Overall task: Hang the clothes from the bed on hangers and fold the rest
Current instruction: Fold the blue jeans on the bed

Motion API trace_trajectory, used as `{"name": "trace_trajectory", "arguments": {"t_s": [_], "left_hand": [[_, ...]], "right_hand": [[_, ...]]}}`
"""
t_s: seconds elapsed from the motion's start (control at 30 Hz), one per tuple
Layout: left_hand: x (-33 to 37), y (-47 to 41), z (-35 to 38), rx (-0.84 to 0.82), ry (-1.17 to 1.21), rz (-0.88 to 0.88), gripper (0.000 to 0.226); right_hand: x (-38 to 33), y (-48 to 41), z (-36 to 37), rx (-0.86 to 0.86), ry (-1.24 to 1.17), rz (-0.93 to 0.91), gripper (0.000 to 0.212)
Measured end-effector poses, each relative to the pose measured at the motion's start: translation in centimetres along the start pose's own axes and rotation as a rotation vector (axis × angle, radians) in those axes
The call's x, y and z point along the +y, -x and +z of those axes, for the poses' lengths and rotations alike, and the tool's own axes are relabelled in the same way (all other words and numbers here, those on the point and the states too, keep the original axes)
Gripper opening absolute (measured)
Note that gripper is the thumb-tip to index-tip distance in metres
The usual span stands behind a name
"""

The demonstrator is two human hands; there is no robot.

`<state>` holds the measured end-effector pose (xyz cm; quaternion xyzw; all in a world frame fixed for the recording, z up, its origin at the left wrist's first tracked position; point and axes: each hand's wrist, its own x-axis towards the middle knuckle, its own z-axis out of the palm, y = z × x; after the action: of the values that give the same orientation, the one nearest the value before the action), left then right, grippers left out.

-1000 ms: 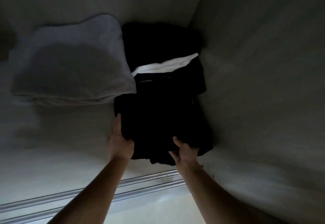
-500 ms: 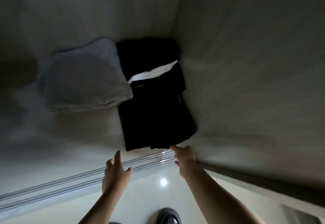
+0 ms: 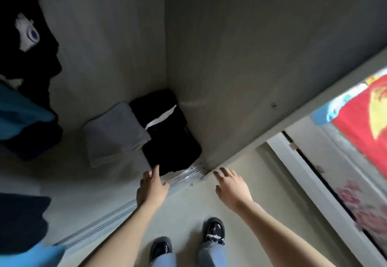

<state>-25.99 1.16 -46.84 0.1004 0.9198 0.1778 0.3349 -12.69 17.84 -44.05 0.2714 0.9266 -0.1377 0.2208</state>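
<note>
black folded stack (image 3: 170,141), 12 o'clock: soft, light | lift under both sides | left hand (image 3: 151,190), right hand (image 3: 232,189): fingers (image 3: 225,171) spread, empty

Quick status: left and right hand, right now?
Left hand: open, empty, close to the black folded clothes.
Right hand: open, empty.

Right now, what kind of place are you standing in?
Most likely at an open wardrobe: folded black clothes and a grey folded garment lie on its floor, a metal sliding-door track runs along its front, and dark clothes hang at the left.
</note>
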Motion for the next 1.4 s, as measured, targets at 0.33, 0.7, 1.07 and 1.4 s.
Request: {"name": "trace_trajectory", "arguments": {"t_s": [0.33, 0.7, 1.07, 1.4], "left_hand": [[12.1, 17.9, -3.5, -0.238, -0.018, 0.434, 0.041], [27.6, 35.0, 2.2, -0.257, -0.2, 1.048, 0.033], [40.8, 59.7, 10.4, -0.294, -0.147, 1.708, 0.034], [51.8, 69.9, 14.2, -0.223, -0.08, 1.934, 0.039]], "right_hand": [[8.3, 23.3, -11.0, 0.29, -0.115, 0.291, 0.048], [20.7, 52.0, -10.4, 0.5, -0.208, 0.717, 0.043], [28.8, 78.0, -13.1, 0.872, -0.216, 1.143, 0.039], [34.4, 86.0, -17.8, 0.818, 0.154, 1.302, 0.035]]}}
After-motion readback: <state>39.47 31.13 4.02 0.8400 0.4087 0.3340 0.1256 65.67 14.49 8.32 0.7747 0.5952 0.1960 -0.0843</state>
